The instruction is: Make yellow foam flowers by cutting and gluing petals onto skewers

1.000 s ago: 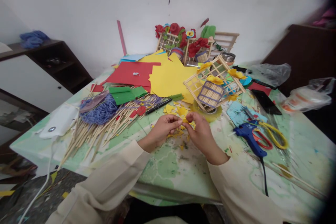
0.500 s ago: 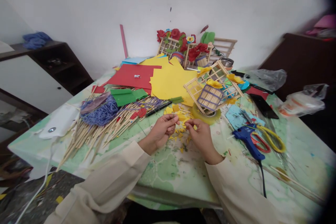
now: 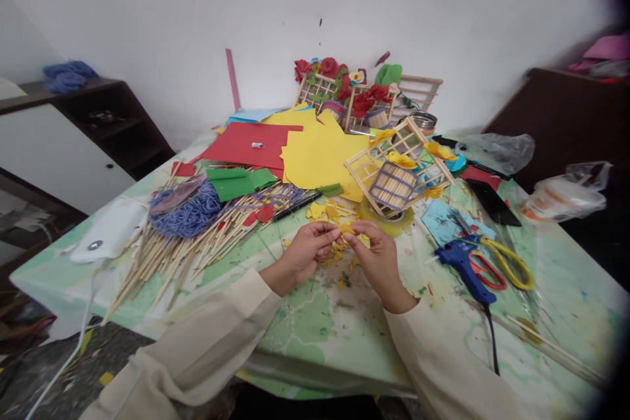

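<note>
My left hand [image 3: 308,251] and my right hand [image 3: 377,259] meet fingertip to fingertip over the middle of the table. Between them they pinch a small piece of yellow paper [image 3: 346,228], mostly covered by the fingers. Both hands are closed on it. Yellow paper scraps [image 3: 325,211] lie just beyond and beneath the fingers. Behind my right hand a roll of clear tape [image 3: 401,223] lies flat. A stick lattice frame [image 3: 357,170] with yellow paper flowers and a small stick basket [image 3: 394,185] leans over that roll.
Left are bundled wooden sticks [image 3: 147,262], purple yarn [image 3: 189,213] and a white device [image 3: 111,236]. Yellow paper sheets [image 3: 319,157] and red paper [image 3: 241,143] lie behind. A blue glue gun [image 3: 462,262], scissors [image 3: 512,262], a phone [image 3: 492,202] and a bagged cup [image 3: 564,200] are right.
My hands have come together, so the fingertips now meet at the yellow paper piece. Before, there was a small gap between them. The camera view has shifted slightly.
</note>
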Demonstrator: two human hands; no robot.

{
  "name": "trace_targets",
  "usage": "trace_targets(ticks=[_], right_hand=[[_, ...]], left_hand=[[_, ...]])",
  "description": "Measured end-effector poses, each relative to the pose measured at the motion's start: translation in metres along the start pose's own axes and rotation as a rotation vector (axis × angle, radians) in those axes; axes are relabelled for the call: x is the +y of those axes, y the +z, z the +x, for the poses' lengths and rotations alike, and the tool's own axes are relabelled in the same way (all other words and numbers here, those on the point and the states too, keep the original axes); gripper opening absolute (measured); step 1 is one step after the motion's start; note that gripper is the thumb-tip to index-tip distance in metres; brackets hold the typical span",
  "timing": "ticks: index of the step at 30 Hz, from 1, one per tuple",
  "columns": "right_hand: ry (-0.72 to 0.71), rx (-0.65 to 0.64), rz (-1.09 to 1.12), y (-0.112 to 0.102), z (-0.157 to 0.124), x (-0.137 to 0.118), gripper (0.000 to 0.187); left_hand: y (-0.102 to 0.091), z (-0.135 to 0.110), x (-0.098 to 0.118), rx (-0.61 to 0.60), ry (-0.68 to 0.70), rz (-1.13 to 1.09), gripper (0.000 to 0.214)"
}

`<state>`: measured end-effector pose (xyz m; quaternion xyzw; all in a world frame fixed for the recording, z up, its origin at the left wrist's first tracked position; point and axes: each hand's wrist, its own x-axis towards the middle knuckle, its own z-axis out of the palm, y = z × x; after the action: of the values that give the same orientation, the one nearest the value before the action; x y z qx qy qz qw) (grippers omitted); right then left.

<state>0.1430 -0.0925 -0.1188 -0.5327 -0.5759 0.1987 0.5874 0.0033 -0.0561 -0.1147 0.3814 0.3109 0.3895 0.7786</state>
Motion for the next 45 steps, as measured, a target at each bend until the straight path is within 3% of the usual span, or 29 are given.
trace_targets(ticks=[6,11,19,29,45], right_hand=[[0.100,0.057,0.005,-0.002,-0.002,0.009,0.018],[0.097,0.059,0.027,-0.003,-0.002,0.008,0.016],[0.006,0.006,-0.037,0.000,-0.003,0.003,0.013],[-0.229,-0.122,-0.342,-0.003,-0.002,0.002,0.013],[-0.217,-0.066,-0.380,-0.005,-0.001,0.003,0.012]], left_hand=[[0.001,-0.001,0.000,-0.075,-0.003,-0.007,0.031],[0.001,-0.001,-0.002,-0.065,0.003,0.011,0.024],[0.005,-0.002,-0.003,-0.111,-0.016,0.063,0.027],[0.009,-0.003,-0.007,-0.079,-0.016,0.100,0.028],[0.005,-0.001,-0.011,-0.099,0.093,0.301,0.027]])
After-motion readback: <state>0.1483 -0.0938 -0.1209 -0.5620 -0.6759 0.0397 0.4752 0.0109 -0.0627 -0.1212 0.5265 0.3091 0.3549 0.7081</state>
